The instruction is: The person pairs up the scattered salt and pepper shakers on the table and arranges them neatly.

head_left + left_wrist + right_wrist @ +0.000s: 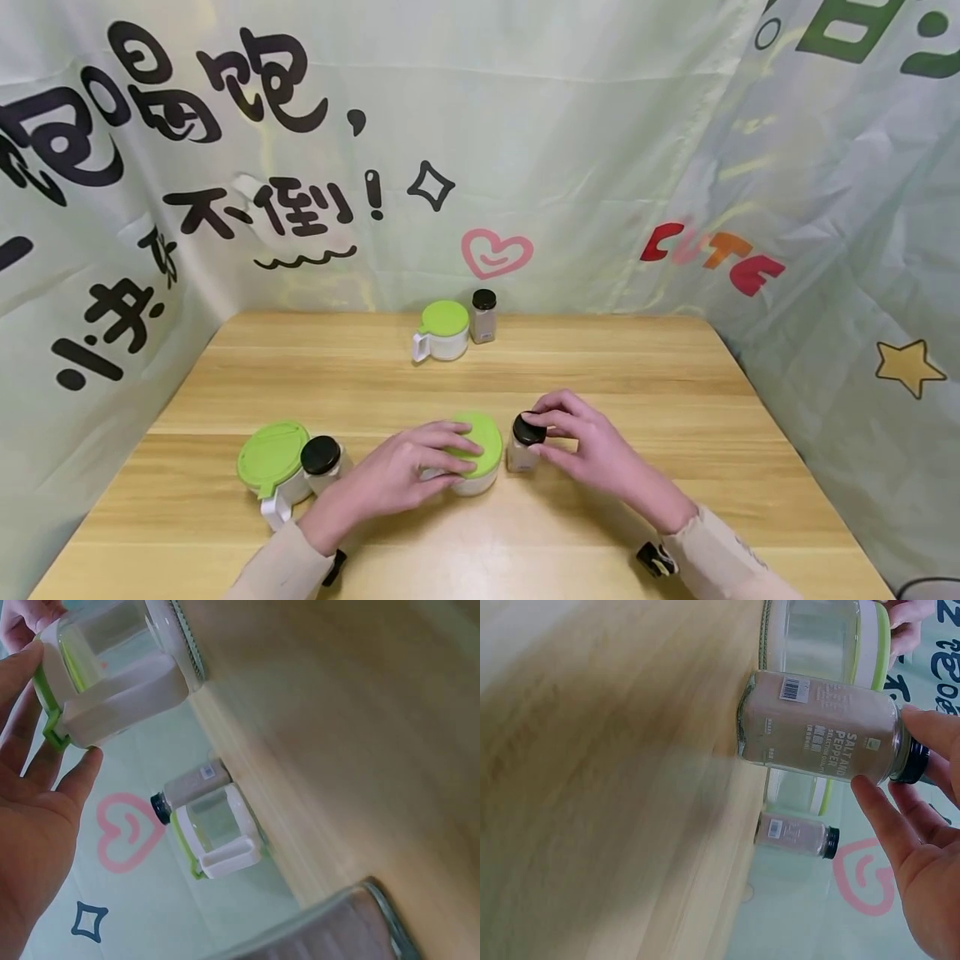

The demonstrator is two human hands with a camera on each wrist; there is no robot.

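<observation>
Altogether three green-lidded jars, three black-capped bottles — left grip clasps one jar, right grip pinches one bottle.

Head view: bright, soft, fairly even light; pale glare on the near middle of the desk, soft-edged shadow below the right forearm. Wide-angle stretch towards the frame edges. Wrist views dimmer and softer (left the blurrier, desk grain smeared). Right wrist: broad shadow across the desk; print on the near bottle legible.
</observation>
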